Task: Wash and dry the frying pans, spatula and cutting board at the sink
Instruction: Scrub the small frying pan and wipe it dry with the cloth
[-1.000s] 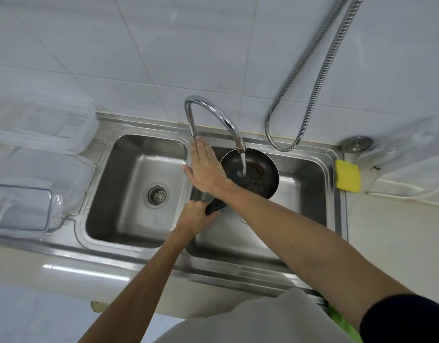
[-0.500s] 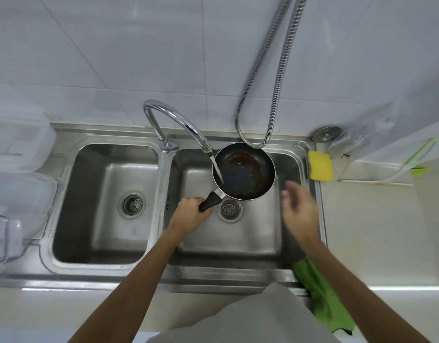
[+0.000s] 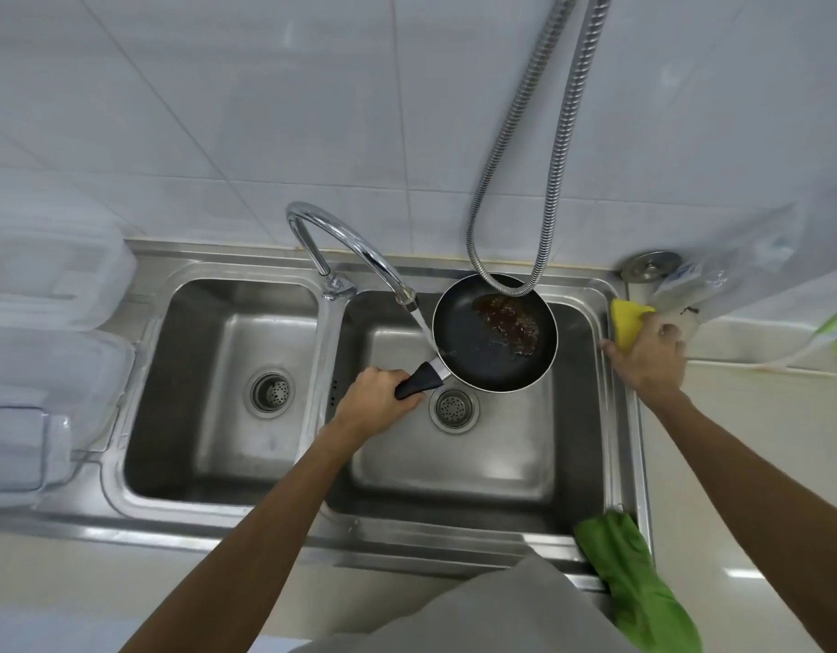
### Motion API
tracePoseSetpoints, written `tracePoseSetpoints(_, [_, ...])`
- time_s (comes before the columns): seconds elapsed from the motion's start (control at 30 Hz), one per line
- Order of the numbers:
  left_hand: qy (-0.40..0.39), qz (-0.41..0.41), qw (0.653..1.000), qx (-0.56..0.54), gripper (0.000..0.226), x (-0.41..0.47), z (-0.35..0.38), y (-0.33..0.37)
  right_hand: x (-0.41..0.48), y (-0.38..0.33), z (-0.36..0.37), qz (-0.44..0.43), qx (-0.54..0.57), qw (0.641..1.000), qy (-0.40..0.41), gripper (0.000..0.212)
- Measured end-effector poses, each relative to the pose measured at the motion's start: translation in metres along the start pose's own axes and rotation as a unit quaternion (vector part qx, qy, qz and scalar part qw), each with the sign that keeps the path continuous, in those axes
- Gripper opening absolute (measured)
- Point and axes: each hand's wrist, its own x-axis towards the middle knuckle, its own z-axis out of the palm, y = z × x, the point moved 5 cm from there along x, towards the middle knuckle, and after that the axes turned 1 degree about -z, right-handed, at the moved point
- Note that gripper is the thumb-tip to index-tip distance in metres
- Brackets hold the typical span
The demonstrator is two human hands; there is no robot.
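Head view: left hand [image 3: 376,400] grips black handle of frying pan [image 3: 473,341], held over right basin [image 3: 454,468] under faucet [image 3: 350,242] stream. Right hand [image 3: 649,358], fingers curled over yellow sponge [image 3: 628,318] at sink's right rim.

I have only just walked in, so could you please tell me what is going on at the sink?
A person is rinsing a black frying pan over the right basin. The left hand grips its handle, holding it under water from the faucet; brown residue sits inside. The right hand grips the yellow sponge at the basin's right rim. A green cloth hangs over the front corner.
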Motion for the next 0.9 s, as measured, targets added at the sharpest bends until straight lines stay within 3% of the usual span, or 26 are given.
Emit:
tracePoseSetpoints(0.13, [0.011, -0.009, 1.0, 0.006, 0.025, -0.01, -0.006, -0.013, 0.003, -0.013, -0.001, 0.014, 0.009, 1.0, 0.027, 0.069])
tracePoseSetpoints(0.27, [0.033, -0.026, 0.999, -0.002, 0.026, -0.023, -0.013, -0.031, -0.028, -0.034, -0.01, 0.055, 0.152, 0.983, 0.087, 0.061])
tracePoseSetpoints(0.33, [0.037, -0.028, 0.999, -0.009, 0.026, -0.03, -0.015, -0.035, -0.064, -0.064, -0.012, -0.033, 0.208, 0.973, 0.092, 0.06])
tracePoseSetpoints(0.4, [0.038, -0.026, 0.999, -0.006, 0.026, -0.036, -0.014, -0.038, -0.107, -0.104, -0.009, -0.156, 0.229, 0.96, 0.041, 0.06])
tracePoseSetpoints(0.57, [0.034, -0.026, 0.999, -0.015, 0.025, -0.048, -0.012, -0.033, -0.189, -0.18, 0.009, -0.385, 0.169, 0.907, -0.027, 0.049])
tracePoseSetpoints(0.9, [0.022, -0.011, 0.999, -0.029, 0.029, -0.064, -0.014, -0.022, -0.166, -0.242, 0.008, -0.432, 0.065, 0.899, 0.036, 0.056])
